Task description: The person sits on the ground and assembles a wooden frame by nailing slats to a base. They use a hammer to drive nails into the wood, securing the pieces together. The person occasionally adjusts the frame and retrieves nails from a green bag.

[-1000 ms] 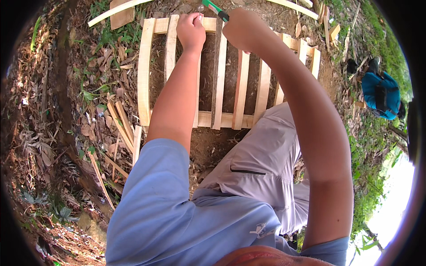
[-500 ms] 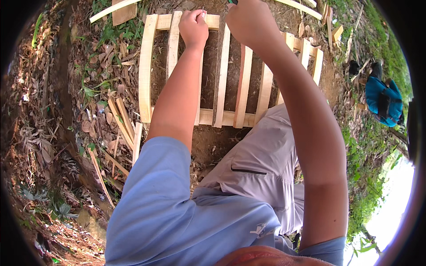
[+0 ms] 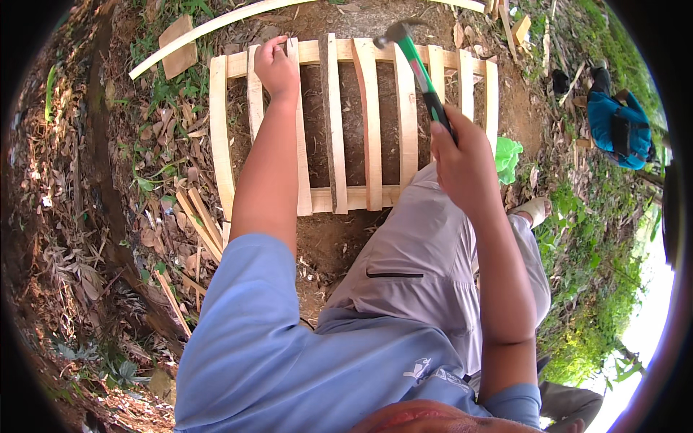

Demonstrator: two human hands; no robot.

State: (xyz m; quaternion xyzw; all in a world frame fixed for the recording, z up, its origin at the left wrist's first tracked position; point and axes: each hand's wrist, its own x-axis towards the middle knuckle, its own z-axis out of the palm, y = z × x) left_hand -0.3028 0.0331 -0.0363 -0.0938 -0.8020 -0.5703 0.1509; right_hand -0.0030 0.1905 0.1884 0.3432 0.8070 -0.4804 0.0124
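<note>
A low frame of pale wooden slats (image 3: 368,130) lies on the ground, its slats crossing a far rail (image 3: 310,52) and a near rail (image 3: 386,195). Beside the far end of the third slat from the left (image 3: 302,151), the fingers of my left hand (image 3: 277,72) are pinched together. A thin nail sticks up at their tips, small and partly hidden. My right hand (image 3: 462,155) is wrapped around the black grip of a hammer (image 3: 416,68) with a green shaft. Its metal head is raised above the far rail, to the right of my left hand.
A long pale strip of wood (image 3: 216,27) curves past the far side, over a flat brown piece (image 3: 178,54). Loose sticks (image 3: 201,220) lie at the left among dry leaves. A green plastic bag (image 3: 508,159) and a sandalled foot (image 3: 535,211) are right; beyond is a teal bag (image 3: 619,130).
My right hand has drawn back nearer to me, bringing the whole hammer into view. My left hand stays at the same slat, while the view has shifted so the frame sits lower and further left.
</note>
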